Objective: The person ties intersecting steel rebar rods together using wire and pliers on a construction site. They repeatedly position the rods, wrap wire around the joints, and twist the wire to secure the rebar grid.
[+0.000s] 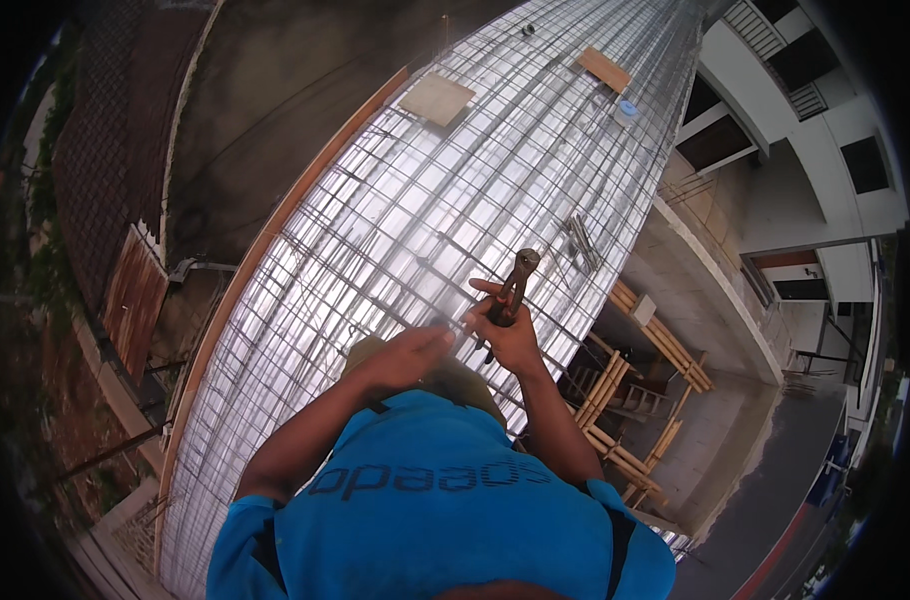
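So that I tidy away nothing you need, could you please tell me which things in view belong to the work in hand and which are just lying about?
Probably in use:
pincers, held in the right hand
bar mesh
ribbed metal sheeting beneath it

Apparently lying about:
tan board
brown board
small light-blue item
grey bundle, kind unclear

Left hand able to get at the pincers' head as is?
Likely yes: the pincers' head juts clear of the right hand, the left hand is close by, and nothing visible blocks it.
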The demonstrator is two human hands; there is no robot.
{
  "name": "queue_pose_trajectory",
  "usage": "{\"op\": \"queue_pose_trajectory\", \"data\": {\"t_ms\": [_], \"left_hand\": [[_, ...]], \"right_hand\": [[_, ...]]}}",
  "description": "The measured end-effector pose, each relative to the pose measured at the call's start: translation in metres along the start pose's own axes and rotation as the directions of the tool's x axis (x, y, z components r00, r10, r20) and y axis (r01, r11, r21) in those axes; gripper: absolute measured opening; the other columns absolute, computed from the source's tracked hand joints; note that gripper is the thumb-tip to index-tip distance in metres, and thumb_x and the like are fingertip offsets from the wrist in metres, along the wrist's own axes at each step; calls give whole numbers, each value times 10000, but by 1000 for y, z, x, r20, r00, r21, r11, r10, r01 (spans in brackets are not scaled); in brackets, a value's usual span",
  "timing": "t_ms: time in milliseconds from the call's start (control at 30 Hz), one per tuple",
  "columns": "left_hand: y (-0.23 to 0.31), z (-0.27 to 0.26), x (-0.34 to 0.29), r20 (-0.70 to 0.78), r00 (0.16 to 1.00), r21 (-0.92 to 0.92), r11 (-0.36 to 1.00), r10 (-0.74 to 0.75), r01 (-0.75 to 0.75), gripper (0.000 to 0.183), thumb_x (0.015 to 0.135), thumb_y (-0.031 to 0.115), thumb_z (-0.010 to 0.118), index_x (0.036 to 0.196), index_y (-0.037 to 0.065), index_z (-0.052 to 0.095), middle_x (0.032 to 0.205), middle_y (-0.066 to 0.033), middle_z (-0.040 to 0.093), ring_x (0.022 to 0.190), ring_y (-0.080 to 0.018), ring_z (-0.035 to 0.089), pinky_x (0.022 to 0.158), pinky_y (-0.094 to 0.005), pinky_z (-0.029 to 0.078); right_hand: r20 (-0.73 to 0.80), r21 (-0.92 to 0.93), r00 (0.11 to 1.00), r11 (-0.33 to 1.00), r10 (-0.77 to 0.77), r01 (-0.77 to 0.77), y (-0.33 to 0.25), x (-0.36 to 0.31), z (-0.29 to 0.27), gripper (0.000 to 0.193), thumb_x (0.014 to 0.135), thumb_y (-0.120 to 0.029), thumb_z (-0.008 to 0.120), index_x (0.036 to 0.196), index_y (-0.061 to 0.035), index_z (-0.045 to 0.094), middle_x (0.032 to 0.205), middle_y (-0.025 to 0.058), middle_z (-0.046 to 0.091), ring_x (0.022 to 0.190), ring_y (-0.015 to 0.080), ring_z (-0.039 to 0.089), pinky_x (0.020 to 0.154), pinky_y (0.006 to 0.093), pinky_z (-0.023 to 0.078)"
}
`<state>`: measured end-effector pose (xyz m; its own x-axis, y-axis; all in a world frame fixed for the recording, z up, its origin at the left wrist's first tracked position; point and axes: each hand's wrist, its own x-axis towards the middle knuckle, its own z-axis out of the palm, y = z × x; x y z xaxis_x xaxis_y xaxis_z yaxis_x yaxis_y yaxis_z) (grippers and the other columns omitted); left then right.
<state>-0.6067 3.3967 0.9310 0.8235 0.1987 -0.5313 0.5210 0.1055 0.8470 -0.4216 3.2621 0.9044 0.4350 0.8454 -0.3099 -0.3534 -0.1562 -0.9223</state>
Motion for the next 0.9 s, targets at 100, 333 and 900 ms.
{"op": "queue_pose_trajectory", "data": {"t_ms": [100,333,900], "left_hand": [[22,-25,46,70,997,73,997,11,-17,439,1168,406,466,1278,16,636,1054,-97,636,1008,-191,594,930,-350,491],[77,-55,142,31,989,139,979,146,-149,466,1176,412,460,1314,19,667,977,-51,634,927,-132,574,878,-322,494],[267,-204,484,295,925,248,916,238,-315,329,1149,318,462,1194,64,665,836,-173,615,799,-292,621,775,-457,474]], "right_hand": [[-11,15,999,999,-31,31,-25,35,-18,714,975,-54,797,1581,49,432,913,46,741,862,122,710,783,302,579],[-176,62,979,991,-107,119,-65,110,-63,732,959,-29,807,1581,39,426,1044,91,756,931,136,720,844,306,606],[-445,-188,896,979,-11,-82,-176,385,-227,270,1006,-164,787,1175,5,662,954,68,707,799,127,680,719,297,575]]}}
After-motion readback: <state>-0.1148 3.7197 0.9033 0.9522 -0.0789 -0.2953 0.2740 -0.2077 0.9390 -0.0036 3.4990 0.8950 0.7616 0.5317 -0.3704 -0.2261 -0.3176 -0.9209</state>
